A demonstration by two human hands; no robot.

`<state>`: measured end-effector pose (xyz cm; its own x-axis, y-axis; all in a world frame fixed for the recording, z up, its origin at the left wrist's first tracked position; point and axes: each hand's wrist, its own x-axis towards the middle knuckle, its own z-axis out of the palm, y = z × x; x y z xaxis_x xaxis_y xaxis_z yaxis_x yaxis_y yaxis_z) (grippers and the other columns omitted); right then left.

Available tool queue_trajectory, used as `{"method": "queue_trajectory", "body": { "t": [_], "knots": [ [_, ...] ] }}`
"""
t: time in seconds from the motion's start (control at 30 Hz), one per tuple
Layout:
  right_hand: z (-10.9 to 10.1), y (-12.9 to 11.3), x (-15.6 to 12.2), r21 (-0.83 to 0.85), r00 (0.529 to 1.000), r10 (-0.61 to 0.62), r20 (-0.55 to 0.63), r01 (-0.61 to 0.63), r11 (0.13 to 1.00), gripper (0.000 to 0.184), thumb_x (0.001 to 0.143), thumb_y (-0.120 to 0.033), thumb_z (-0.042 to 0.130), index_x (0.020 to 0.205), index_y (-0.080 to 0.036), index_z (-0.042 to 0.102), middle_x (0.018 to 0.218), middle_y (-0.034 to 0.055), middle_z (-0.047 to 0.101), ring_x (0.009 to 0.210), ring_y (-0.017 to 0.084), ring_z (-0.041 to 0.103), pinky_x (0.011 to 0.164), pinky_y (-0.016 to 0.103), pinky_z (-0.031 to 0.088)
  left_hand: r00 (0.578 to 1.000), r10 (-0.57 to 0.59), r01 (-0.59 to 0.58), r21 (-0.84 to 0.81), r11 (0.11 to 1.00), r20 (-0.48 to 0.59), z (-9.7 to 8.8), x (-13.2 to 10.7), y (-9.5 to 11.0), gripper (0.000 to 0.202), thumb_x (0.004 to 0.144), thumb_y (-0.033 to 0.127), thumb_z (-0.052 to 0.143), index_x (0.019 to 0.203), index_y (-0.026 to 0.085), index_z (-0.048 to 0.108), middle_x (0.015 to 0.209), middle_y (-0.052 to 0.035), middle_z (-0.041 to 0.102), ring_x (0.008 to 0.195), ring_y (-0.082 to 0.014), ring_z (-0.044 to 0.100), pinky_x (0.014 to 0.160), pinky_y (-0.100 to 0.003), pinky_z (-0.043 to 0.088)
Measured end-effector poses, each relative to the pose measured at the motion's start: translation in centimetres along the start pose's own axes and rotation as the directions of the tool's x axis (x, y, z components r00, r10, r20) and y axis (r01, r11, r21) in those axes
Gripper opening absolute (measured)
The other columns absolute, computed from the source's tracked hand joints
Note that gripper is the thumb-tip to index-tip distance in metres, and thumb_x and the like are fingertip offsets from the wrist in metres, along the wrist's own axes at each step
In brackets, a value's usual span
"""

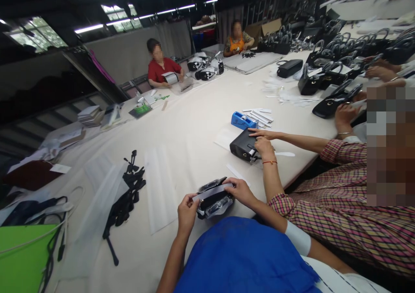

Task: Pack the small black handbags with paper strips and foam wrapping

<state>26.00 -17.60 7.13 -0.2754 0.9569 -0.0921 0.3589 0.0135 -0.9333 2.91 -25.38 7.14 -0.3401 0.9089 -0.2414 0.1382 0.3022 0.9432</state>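
Observation:
My left hand [187, 212] and my right hand [240, 191] hold a small black bag [214, 200] at the near edge of the table. A grey paper strip [212, 190] lies across the bag's top. My left fingers pinch the strip's left end, and my right fingers press its right end against the bag. Clear plastic shows round the bag's sides. Both hands are closed on it.
A person in a plaid shirt at my right works on another black bag [244, 146] beside a blue tape dispenser [244, 120]. Black straps [125, 198] and white sheets [160, 185] lie at left. Several black handbags [327, 68] crowd the far right. Two people sit at the far end.

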Motion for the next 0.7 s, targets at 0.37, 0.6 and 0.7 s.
{"method": "queue_trajectory", "body": {
  "t": [0.37,0.6,0.7],
  "knots": [
    [-1.7,-3.8,-1.7,0.605,0.932,-0.058,0.358,-0.184,0.774,0.055,0.079,-0.052,0.061,0.12,-0.016,0.059,0.086,0.0076,0.066,0.069,0.015,0.061,0.061,0.025,0.047,0.979,-0.131,0.189,-0.455,0.87,0.155,-0.5,-0.9,2.5,0.043,0.073,0.037,0.07,0.107,0.015,0.058,0.063,0.0045,0.052,0.057,-0.0059,0.048,0.057,-0.019,0.039],
    [-1.5,-6.8,-1.5,0.493,0.924,-0.258,0.283,0.09,0.865,0.044,0.079,-0.041,0.067,0.118,-0.023,0.063,0.112,0.0073,0.059,0.081,0.013,0.059,0.071,0.025,0.049,0.909,-0.097,0.31,-0.502,0.808,0.404,1.2,-2.3,7.0,0.049,0.072,0.036,0.072,0.114,0.016,0.055,0.063,0.005,0.052,0.05,-0.0026,0.04,0.051,-0.017,0.033],
    [-0.9,-7.6,-1.5,0.391,0.873,-0.395,0.286,0.27,0.88,0.026,0.082,-0.037,0.065,0.103,-0.023,0.071,0.114,0.0073,0.059,0.1,0.018,0.058,0.088,0.033,0.047,0.887,-0.107,0.319,-0.428,0.845,0.45,2.3,-2.5,7.6,0.052,0.072,0.04,0.071,0.116,0.017,0.054,0.071,0.0013,0.06,0.048,-0.003,0.041,0.05,-0.018,0.034]
  ]
}}
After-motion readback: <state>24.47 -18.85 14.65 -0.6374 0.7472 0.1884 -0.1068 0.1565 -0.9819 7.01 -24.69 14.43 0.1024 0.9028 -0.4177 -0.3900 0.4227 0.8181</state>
